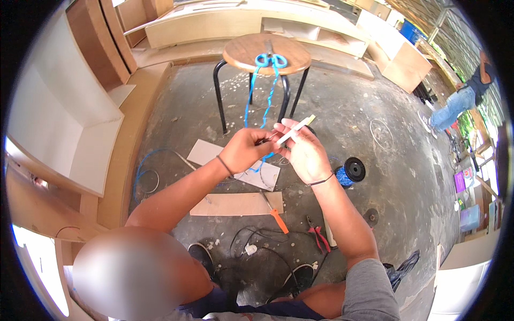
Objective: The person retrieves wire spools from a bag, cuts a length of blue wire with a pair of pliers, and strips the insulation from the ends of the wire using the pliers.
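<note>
Out in front of me, my left hand (pixel 242 151) is closed in a pinch, its fingertips around something small and thin that I cannot make out. Close beside it, my right hand (pixel 310 158) grips a slim white stick (pixel 295 131) with a yellowish end, tilted up to the right. The two hands' fingertips nearly meet. Blue string (pixel 248 107) hangs from the stool and passes behind my hands toward the floor. Blue-handled scissors (pixel 271 60) lie on the round wooden stool (pixel 241 48) just beyond.
On the floor are a spool of blue cord (pixel 345 176), an orange-handled screwdriver (pixel 277 218), red-handled pliers (pixel 319 239), a black cable (pixel 273 251) and flat boards (pixel 230 204). A white-lined cabinet (pixel 64 107) stands left; wooden furniture (pixel 209 32) lies behind. A person (pixel 463 96) is at far right.
</note>
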The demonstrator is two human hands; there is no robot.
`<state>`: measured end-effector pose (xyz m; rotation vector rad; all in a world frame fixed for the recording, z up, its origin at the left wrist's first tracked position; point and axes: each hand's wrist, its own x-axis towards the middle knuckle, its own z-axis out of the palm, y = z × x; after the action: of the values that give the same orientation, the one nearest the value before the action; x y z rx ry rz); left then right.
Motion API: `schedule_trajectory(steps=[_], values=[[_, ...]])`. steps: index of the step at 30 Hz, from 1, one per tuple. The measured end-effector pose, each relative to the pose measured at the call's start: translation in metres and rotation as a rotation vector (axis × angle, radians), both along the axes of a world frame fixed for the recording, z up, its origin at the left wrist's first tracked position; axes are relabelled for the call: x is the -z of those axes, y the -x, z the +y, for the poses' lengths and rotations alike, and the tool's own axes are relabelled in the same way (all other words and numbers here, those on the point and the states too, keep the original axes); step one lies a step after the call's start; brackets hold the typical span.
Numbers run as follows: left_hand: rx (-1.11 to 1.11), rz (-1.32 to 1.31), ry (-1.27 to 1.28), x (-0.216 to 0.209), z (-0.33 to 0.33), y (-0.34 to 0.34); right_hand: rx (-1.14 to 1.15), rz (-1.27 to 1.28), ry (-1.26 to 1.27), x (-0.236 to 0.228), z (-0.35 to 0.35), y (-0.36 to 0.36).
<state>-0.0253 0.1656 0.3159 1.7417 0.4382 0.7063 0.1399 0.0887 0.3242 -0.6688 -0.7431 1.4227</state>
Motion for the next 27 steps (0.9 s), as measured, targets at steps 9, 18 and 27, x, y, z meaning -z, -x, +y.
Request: schedule_trajectory(steps=[9, 18, 27], values=[[-0.145, 0.034, 0.005, -0.014, -0.013, 0.001, 0.331, -0.367, -0.082, -0.013, -0.028, -0.039], [0.067, -0.192, 0.606, -0.037, -0.024, -0.012, 0.138, -1.004, -0.158, -0.013, -0.024, -0.001], [-0.073, -0.298, 0.527, -0.029, -0.028, -0.016, 0.355, -0.883, -0.079, -0.003, -0.023, 0.014]])
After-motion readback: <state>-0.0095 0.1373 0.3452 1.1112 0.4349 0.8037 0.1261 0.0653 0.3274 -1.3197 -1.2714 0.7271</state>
